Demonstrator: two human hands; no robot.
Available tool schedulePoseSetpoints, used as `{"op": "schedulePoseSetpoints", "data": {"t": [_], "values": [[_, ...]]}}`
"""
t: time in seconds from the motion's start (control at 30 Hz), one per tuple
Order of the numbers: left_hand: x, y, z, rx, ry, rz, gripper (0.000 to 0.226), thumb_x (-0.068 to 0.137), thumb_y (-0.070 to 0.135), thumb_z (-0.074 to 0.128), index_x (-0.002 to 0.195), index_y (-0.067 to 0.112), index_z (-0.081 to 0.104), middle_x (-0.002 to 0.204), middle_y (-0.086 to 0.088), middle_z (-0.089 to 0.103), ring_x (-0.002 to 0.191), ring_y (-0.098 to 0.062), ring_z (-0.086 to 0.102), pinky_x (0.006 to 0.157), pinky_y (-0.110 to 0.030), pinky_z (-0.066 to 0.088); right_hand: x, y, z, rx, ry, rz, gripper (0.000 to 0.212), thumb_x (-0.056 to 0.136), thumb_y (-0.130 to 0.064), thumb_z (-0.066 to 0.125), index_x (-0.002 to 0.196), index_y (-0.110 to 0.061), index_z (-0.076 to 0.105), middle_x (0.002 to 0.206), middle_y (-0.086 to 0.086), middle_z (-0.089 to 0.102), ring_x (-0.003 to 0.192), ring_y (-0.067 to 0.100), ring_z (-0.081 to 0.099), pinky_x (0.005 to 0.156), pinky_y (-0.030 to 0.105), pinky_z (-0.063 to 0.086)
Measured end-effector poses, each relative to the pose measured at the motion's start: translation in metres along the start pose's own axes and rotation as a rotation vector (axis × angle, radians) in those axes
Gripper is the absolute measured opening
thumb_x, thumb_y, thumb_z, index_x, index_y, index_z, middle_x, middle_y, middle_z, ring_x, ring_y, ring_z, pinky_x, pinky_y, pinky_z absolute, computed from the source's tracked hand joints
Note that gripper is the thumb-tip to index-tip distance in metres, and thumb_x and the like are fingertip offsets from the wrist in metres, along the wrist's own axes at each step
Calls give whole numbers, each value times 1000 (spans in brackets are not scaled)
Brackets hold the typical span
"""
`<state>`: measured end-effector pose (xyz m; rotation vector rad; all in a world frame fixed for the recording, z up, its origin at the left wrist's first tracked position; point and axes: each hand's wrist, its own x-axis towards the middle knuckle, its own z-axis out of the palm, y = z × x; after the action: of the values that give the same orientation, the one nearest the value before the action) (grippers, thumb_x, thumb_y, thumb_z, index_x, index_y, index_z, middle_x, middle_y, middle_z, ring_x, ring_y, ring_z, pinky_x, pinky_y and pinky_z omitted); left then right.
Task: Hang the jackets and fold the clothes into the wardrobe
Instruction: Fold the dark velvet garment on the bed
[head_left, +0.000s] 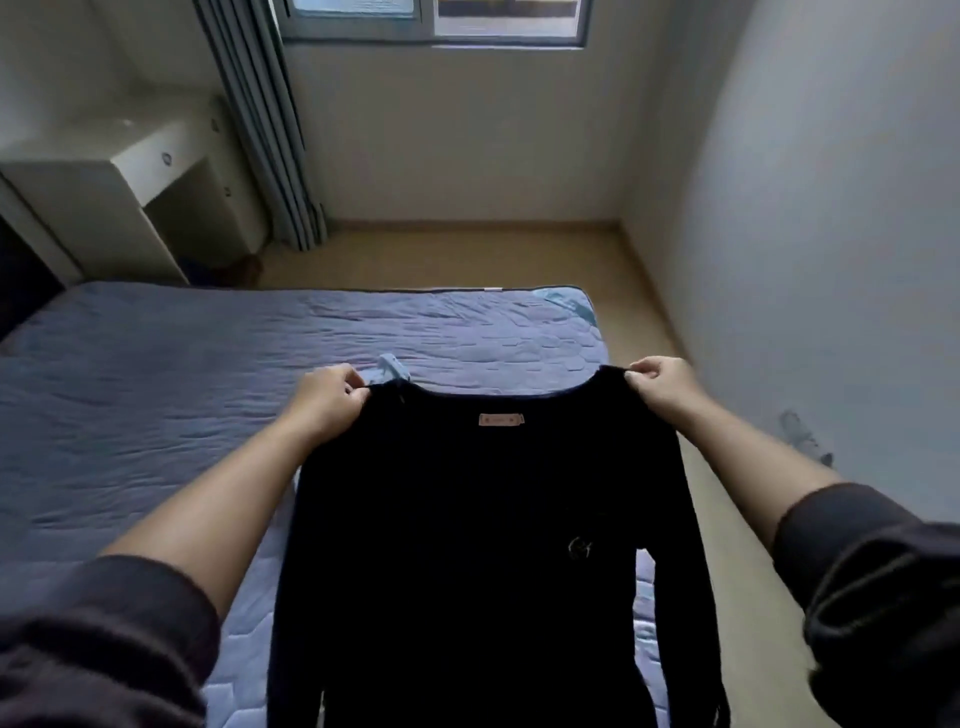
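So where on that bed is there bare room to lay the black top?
The bed cover is bare across its left side, from the left hand toward the white desk, and along the far strip. Tighter mid-bed: a pale blue object lies by that hand, and the black top, which the right hand also pinches, hides the near right part.

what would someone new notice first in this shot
The black long-sleeved top fills the middle of the view, held up by its shoulders: the left hand pinches one and the right hand the other. Behind it lies a bed with a blue quilted cover. A window sits at the top of the far wall.
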<state>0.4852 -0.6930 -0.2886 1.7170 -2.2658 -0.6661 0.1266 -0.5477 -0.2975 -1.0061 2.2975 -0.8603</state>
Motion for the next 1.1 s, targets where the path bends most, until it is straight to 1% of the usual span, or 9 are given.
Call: {"op": "schedulePoseSetpoints", "data": {"t": [0.1,0.27,0.47,0.6,0.7,0.87,0.93,1.0,1.1], "values": [[33,-39,82,-18,21,-101,21,89,19,57,105,8,62,110,-17,66,106,-32,59,89,-36,45,31,50,64,-85,82,82,32,89,-20,57,121,-16,62,109,10,69,108,30,61,92,31,43],[9,-128,239,19,-193,-184,20,85,19,57,105,15,60,111,-9,64,102,-27,59,88,-35,47,25,164,188,-202,-98,109,31,91,-19,56,121,-15,62,112,10,68,108,27,60,89,28,42],[-56,-194,365,58,-396,-289,21,86,25,52,106,23,59,108,3,60,99,-18,58,87,-34,48,-17,269,296,-208,-294,197,24,90,-22,56,112,-22,65,86,-10,61,90,14,59,79,23,40],[-105,-227,413,133,-518,-409,21,88,24,49,107,24,57,113,3,59,102,-17,56,84,-31,46,-61,328,335,-288,-460,292,27,91,-23,53,115,-21,62,95,-7,64,96,16,59,85,27,45],[-147,-250,442,195,-553,-522,30,88,24,52,118,20,53,124,-2,52,113,-21,51,87,-33,46,-98,374,349,-387,-512,409,34,91,-22,53,125,-18,53,122,5,56,110,24,55,92,32,45],[-202,-273,476,208,-310,-727,72,79,26,70,139,17,30,146,-12,28,129,-37,33,96,-51,41,-137,409,363,-533,-250,504,60,87,-19,58,140,-21,31,147,7,29,132,29,33,100,50,36],[-212,-283,485,91,-264,-857,77,79,27,72,140,12,28,140,-20,39,122,-42,42,94,-53,43,-143,415,369,-571,-190,531,68,87,-20,58,145,-25,24,156,5,15,143,28,15,107,56,27],[-220,-296,491,35,-296,-895,62,82,32,69,129,8,39,123,-23,56,110,-41,53,89,-50,47,-145,421,371,-529,-211,563,73,88,-24,58,148,-29,18,159,7,2,146,30,2,110,60,20],[-229,-306,487,-39,-329,-854,48,83,39,64,117,7,53,116,-21,62,110,-40,54,83,-40,43,-144,433,363,-493,-229,603,70,90,-40,52,149,-38,13,159,15,-2,145,36,2,109,65,12]]}}
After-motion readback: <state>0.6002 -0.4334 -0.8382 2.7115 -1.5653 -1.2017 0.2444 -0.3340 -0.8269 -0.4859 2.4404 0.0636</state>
